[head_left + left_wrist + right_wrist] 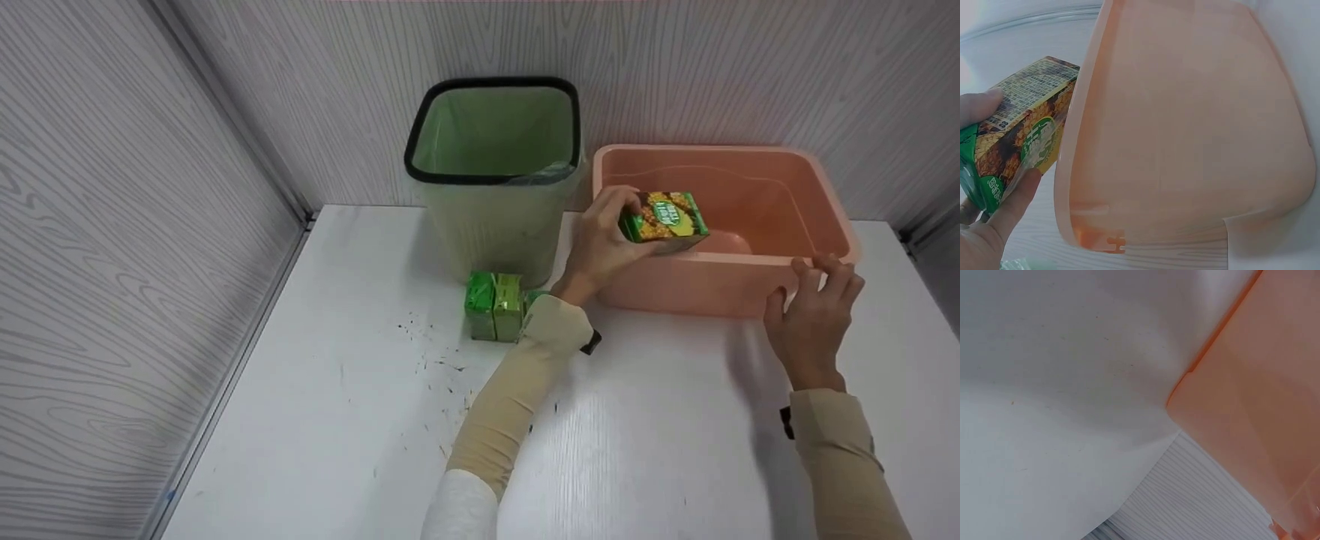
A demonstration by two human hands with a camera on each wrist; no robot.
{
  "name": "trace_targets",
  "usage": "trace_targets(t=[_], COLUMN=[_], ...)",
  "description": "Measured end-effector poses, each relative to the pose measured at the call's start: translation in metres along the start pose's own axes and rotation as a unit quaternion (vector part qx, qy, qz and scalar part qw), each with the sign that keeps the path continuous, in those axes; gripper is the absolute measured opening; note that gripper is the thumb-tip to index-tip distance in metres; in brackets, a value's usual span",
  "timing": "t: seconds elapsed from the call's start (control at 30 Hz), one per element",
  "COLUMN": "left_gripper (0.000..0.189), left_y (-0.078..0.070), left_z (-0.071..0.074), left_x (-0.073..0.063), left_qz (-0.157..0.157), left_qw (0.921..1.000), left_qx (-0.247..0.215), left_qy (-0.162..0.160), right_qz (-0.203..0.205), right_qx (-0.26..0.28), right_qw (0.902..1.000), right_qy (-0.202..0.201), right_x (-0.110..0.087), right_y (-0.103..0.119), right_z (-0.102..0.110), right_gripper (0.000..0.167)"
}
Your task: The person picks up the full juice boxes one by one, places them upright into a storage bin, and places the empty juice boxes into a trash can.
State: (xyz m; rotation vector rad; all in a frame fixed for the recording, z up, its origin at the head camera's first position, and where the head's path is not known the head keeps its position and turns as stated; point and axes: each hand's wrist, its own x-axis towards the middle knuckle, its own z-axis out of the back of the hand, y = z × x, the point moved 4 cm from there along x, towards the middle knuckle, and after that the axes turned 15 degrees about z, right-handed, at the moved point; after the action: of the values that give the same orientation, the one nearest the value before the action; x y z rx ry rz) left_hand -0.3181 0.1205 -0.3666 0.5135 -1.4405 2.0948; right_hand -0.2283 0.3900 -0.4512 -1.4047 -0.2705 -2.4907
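My left hand (604, 244) grips a small green carton (667, 217) printed with yellow pineapple pictures. The carton is tilted at the front left rim of a pink plastic bin (724, 281). In the left wrist view, thumb and fingers clasp the carton (1027, 126) from opposite sides, beside the bin's wall. My right hand (814, 319) holds the bin's front rim near its right corner, its fingers bent over the edge. Only the bin's outer side (1252, 394) and the table show in the right wrist view; the hand itself is out of that frame.
A pale green waste bin (491, 225) with a black rim and a clear liner stands left of the pink bin. Small green cartons (493, 307) stand at its foot, partly behind my left forearm. Dark specks (442, 365) dot the white table (322, 360). Wood-patterned walls enclose it.
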Motion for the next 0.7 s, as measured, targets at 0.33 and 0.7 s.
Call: trace_targets(t=[0.33, 0.7], left_gripper=[0.044, 0.053], left_y=[0.004, 0.010], left_z=[-0.013, -0.020], left_x=[0.012, 0.020], left_qz=[0.058, 0.110], left_qw=[0.9980, 0.9894], left_qx=[0.006, 0.054], left_qy=[0.024, 0.078], right_qz=[0.000, -0.006], right_qx=[0.002, 0.002], right_qw=[1.0000, 1.0000], right_qy=[-0.002, 0.001], right_x=[-0.001, 0.001], right_y=[0.002, 0.005], right_z=[-0.002, -0.001], right_gripper=[0.027, 0.027])
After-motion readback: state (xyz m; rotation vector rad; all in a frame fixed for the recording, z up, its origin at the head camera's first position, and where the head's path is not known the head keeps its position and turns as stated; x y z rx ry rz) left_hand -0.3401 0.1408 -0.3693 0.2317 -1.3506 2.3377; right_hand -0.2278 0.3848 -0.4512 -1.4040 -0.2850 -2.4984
